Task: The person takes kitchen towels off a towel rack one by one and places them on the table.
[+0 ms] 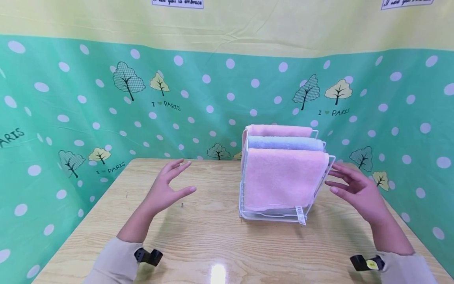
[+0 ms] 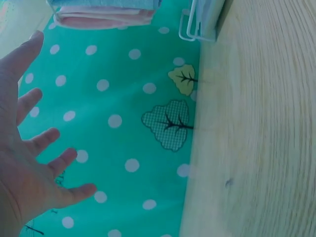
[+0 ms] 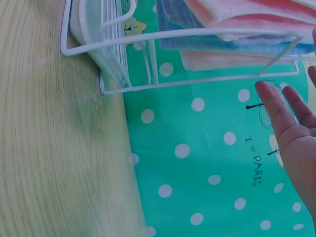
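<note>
A white wire rack (image 1: 242,197) stands right of the table's middle with folded towels draped over its bars. In front hangs a pink towel (image 1: 285,179), behind it a light blue towel (image 1: 283,142), and at the back another pink towel (image 1: 280,130). My right hand (image 1: 358,193) is just right of the rack, fingers relaxed and holding nothing; whether a fingertip touches the wire I cannot tell. Well to the left of the rack, my left hand (image 1: 166,189) hovers over the table with fingers spread. A white tag (image 1: 300,215) dangles at the front towel's lower right corner.
The rack stands on a light wooden table (image 1: 198,244). A green dotted curtain (image 1: 198,98) with printed trees hangs behind it and along both sides. Each wrist wears a black camera strap, with the left wrist camera (image 1: 149,256) visible below the hand.
</note>
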Action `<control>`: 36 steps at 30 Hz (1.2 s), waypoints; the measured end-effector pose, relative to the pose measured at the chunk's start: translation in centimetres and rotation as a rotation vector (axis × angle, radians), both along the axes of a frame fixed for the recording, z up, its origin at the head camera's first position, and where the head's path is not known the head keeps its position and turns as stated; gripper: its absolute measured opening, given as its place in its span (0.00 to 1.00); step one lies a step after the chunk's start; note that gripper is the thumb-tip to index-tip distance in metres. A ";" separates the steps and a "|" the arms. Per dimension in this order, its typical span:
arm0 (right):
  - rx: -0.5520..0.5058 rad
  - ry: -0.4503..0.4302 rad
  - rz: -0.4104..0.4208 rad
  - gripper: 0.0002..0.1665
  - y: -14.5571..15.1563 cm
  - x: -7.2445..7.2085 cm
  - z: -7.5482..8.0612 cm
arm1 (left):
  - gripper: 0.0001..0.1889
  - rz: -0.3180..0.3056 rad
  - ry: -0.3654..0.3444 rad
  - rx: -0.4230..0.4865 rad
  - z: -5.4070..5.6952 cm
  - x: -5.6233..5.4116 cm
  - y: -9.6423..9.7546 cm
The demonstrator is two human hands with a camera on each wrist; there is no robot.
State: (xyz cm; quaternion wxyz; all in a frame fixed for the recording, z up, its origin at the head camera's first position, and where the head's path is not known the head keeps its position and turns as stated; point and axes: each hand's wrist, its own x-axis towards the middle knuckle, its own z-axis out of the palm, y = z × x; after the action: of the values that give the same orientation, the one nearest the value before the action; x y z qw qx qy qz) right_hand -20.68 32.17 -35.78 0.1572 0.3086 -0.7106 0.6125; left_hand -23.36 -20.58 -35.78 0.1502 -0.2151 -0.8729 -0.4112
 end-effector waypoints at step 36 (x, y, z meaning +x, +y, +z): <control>-0.096 -0.032 -0.122 0.17 -2.2 0.0 0.6 | 0.35 -0.192 0.032 0.105 4.9 -0.6 6.0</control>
State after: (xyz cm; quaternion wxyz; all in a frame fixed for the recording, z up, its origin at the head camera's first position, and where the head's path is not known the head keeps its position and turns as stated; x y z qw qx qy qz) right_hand -20.70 29.94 -35.16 0.1976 0.2471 -0.7002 0.6400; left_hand -23.92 -14.54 -30.87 0.1354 -0.2961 -0.8231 -0.4654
